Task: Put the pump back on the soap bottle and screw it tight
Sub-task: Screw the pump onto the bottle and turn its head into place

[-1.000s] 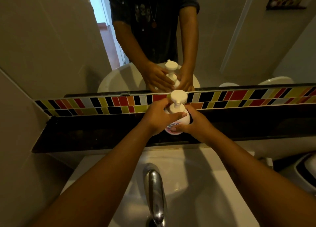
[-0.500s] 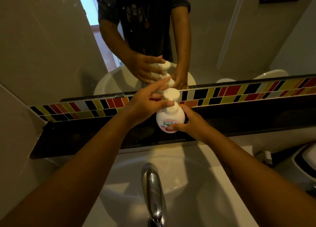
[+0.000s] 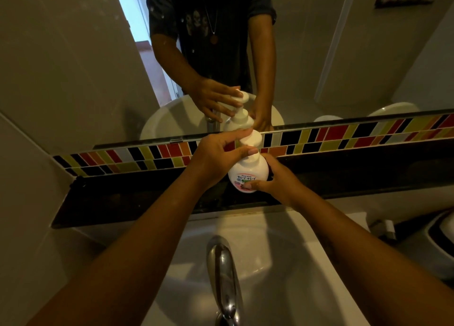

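A white soap bottle (image 3: 250,171) with a pink and blue label stands upright on the dark ledge (image 3: 147,198) behind the sink. The white pump (image 3: 251,139) sits on top of it. My left hand (image 3: 216,158) pinches the pump's collar between thumb and fingers, the index finger stretched across the pump head. My right hand (image 3: 277,180) wraps the bottle's right side and steadies it, thumb on the label. The bottle's base is partly hidden by my right thumb.
A mirror (image 3: 319,55) above the ledge reflects the person, the hands and the bottle. A strip of coloured tiles (image 3: 344,136) runs under it. The white sink (image 3: 270,252) and chrome tap (image 3: 221,271) lie below. A dark-rimmed bin (image 3: 442,239) stands at right.
My left hand has shifted from covering the bottle's shoulder to pinching the pump collar, with the fingers turning around it. The right hand has kept its hold on the bottle.
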### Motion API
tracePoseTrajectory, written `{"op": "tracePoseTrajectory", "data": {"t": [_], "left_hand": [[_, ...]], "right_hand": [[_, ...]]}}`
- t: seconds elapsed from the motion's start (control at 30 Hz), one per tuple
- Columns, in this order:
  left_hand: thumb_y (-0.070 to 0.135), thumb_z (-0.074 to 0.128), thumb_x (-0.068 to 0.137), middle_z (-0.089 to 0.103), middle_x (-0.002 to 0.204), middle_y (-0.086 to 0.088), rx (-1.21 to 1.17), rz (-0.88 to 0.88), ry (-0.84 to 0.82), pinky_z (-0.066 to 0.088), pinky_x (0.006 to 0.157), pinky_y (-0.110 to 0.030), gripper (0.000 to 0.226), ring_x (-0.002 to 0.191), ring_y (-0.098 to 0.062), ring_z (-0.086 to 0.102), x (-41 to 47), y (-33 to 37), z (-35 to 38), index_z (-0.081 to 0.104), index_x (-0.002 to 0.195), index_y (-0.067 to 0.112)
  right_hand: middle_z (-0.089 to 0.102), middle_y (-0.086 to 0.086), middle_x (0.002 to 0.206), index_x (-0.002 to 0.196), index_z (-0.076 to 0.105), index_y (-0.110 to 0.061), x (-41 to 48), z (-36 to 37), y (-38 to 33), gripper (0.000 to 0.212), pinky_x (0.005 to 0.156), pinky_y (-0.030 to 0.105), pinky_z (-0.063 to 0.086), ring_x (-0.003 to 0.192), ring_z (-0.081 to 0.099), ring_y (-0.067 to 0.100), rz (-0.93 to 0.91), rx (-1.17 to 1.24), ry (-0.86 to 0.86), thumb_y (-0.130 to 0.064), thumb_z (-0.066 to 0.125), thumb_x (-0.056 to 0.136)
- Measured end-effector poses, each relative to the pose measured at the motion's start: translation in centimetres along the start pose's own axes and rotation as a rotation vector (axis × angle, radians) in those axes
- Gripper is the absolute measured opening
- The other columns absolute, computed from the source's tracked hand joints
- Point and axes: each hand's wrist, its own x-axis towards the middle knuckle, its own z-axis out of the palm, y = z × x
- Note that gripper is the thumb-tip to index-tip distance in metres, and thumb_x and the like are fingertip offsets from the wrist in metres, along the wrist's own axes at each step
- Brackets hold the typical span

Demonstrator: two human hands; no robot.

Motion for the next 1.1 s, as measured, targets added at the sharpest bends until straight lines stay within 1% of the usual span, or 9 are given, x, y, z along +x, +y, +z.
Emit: {"op": "tracePoseTrajectory", "data": {"t": [0.2, 0.33, 0.47, 0.53, 0.6, 0.7, 0.83, 1.0, 1.1], "left_hand": [[0.022, 0.068, 0.086, 0.057, 0.131, -0.002, 0.0, 0.008, 0.043, 0.049, 0.089, -0.02, 0.05, 0.118, -0.016, 0.056, -0.4, -0.3, 0.2, 0.053, 0.133, 0.012], [0.024, 0.078, 0.076, 0.054, 0.13, 0.009, -0.139, -0.139, -0.009, 0.052, 0.08, -0.02, 0.082, 0.114, -0.006, 0.057, -0.6, -1.5, -0.1, 0.032, 0.144, 0.029], [0.022, 0.081, 0.072, 0.058, 0.126, 0.006, 0.034, -0.224, -0.063, 0.053, 0.086, -0.026, 0.069, 0.117, -0.016, 0.057, -1.9, -4.2, -1.1, 0.048, 0.132, 0.023], [0.021, 0.082, 0.071, 0.059, 0.128, 0.001, 0.047, -0.265, -0.03, 0.053, 0.089, -0.031, 0.068, 0.114, -0.014, 0.058, -2.6, -5.2, -2.1, 0.05, 0.131, 0.021], [0.019, 0.082, 0.071, 0.062, 0.125, 0.0, 0.048, -0.285, -0.02, 0.055, 0.082, -0.026, 0.067, 0.107, -0.008, 0.062, -3.1, -5.8, -3.2, 0.052, 0.13, 0.02], [0.014, 0.08, 0.073, 0.065, 0.119, 0.002, 0.044, -0.305, -0.011, 0.054, 0.074, -0.018, 0.064, 0.097, -0.002, 0.065, -3.6, -6.3, -4.8, 0.054, 0.13, 0.019], [0.01, 0.076, 0.076, 0.064, 0.117, 0.008, 0.028, -0.323, -0.017, 0.053, 0.076, -0.018, 0.06, 0.099, 0.002, 0.063, -4.0, -6.7, -6.7, 0.054, 0.131, 0.02], [0.006, 0.074, 0.077, 0.064, 0.123, 0.0, -0.016, -0.332, -0.016, 0.054, 0.086, -0.027, 0.059, 0.108, -0.01, 0.063, -4.1, -6.9, -7.8, 0.054, 0.131, 0.016], [0.007, 0.073, 0.078, 0.063, 0.122, 0.001, -0.004, -0.317, -0.015, 0.053, 0.083, -0.021, 0.059, 0.104, -0.008, 0.063, -4.0, -7.1, -7.9, 0.052, 0.133, 0.015]], "right_hand": [[0.054, -0.007, 0.12, 0.126, 0.043, -0.029, 0.2, -0.2, -0.2, 0.067, 0.077, 0.023, 0.05, 0.1, 0.056, 0.014, 0.006, -0.007, -0.034, -0.028, 0.077, 0.069], [0.054, -0.008, 0.118, 0.125, 0.043, -0.03, 0.5, -0.2, -0.5, 0.066, 0.07, 0.017, 0.05, 0.097, 0.056, 0.01, 0.0, -0.022, -0.073, -0.026, 0.078, 0.069], [0.052, -0.011, 0.12, 0.127, 0.042, -0.032, 1.2, 0.4, -1.2, 0.069, 0.081, 0.02, 0.044, 0.097, 0.054, 0.006, -0.014, -0.049, -0.154, -0.027, 0.078, 0.069], [0.052, -0.012, 0.12, 0.128, 0.042, -0.034, 1.6, 1.2, -1.7, 0.071, 0.085, 0.024, 0.043, 0.098, 0.054, 0.006, -0.03, -0.053, -0.181, -0.026, 0.078, 0.068], [0.053, -0.01, 0.124, 0.132, 0.041, -0.032, 2.0, 2.1, -2.0, 0.075, 0.089, 0.028, 0.044, 0.105, 0.052, 0.01, -0.05, -0.053, -0.194, -0.024, 0.079, 0.068], [0.052, -0.007, 0.129, 0.135, 0.04, -0.03, 2.5, 3.9, -2.4, 0.08, 0.09, 0.031, 0.044, 0.11, 0.05, 0.011, -0.062, -0.072, -0.148, -0.027, 0.08, 0.065], [0.055, -0.011, 0.12, 0.124, 0.047, -0.032, 2.7, 6.4, -2.8, 0.07, 0.079, 0.019, 0.043, 0.103, 0.052, 0.007, -0.08, -0.057, -0.041, -0.029, 0.081, 0.064], [0.058, -0.002, 0.126, 0.126, 0.048, -0.027, 3.1, 7.6, -3.1, 0.069, 0.091, 0.036, 0.046, 0.109, 0.054, 0.016, -0.074, -0.054, -0.018, -0.027, 0.081, 0.065], [0.058, 0.0, 0.127, 0.127, 0.048, -0.025, 3.4, 7.9, -3.3, 0.069, 0.092, 0.037, 0.044, 0.111, 0.054, 0.018, -0.055, -0.057, 0.005, -0.024, 0.08, 0.066]]}}
